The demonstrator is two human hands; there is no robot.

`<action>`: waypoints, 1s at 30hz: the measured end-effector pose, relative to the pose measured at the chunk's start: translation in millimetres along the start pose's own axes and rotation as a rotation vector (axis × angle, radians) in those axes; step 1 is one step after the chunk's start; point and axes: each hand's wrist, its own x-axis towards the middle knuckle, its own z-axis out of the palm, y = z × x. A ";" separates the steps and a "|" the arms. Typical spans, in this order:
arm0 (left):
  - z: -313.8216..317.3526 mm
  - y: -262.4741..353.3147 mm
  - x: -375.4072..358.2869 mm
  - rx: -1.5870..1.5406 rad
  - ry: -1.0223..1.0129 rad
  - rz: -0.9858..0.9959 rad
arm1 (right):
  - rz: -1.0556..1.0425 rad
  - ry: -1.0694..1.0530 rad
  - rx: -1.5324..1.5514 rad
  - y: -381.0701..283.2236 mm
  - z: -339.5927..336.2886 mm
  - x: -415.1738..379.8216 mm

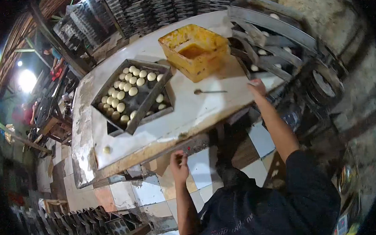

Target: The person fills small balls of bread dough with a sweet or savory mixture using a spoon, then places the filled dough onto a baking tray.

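Observation:
My left hand (180,165) hangs in front of the table's near edge, loosely curled, with the thumb apart and nothing in it. At the right end of the table, my right hand (258,88) is beside the near corner of a stack of dark metal trays (273,40); its fingers are blurred and I cannot tell whether they grip anything. Left of that hand, a small spoon (210,91) lies on the white tabletop (155,136). Behind the spoon stands a yellow plastic tub (196,68), smeared inside, with orange-brown liquid at the bottom.
A metal tray (127,63) holding many pale round dough balls (133,91) rests crosswise on another tray at the table's left. One dough ball (107,150) lies near the front left corner. Stacked moulds (83,229) stand on the floor. People (56,60) are in the left background.

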 end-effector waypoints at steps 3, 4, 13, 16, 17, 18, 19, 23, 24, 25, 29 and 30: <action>58.7 28.1 69.0 0.118 -0.104 0.178 | -0.142 0.153 -0.356 26.6 28.1 69.8; 73.2 12.9 86.0 0.207 -0.169 0.172 | -0.215 0.239 -0.538 37.4 29.9 84.0; 109.5 93.0 202.4 0.314 -0.323 -0.087 | -0.117 0.153 -0.555 115.8 39.3 154.4; 58.6 103.8 227.7 0.380 -0.075 0.118 | 0.079 -0.006 -0.600 109.2 27.9 181.9; 36.9 107.1 235.5 0.352 0.067 0.195 | 0.020 0.042 -0.725 125.1 22.6 197.7; 13.3 124.6 245.0 0.457 0.175 0.324 | -0.043 0.093 -0.850 139.2 18.5 212.4; -15.0 125.4 252.5 0.585 0.279 0.409 | 0.025 0.082 -0.783 133.7 17.2 218.5; -124.0 123.9 300.3 1.082 0.357 0.415 | -0.068 0.069 -0.584 131.1 1.3 245.8; -146.0 117.8 319.2 1.143 0.317 0.333 | -0.130 0.098 -0.461 139.7 -4.0 245.8; -168.3 103.6 341.8 1.258 0.259 0.374 | -0.200 0.217 -0.749 68.4 14.9 200.0; -184.0 84.3 397.3 1.514 -0.013 -0.166 | -0.655 0.285 -0.377 36.1 26.7 129.9; -184.7 74.0 403.0 1.481 -0.066 -0.163 | -0.537 0.172 -0.434 -15.3 47.5 75.1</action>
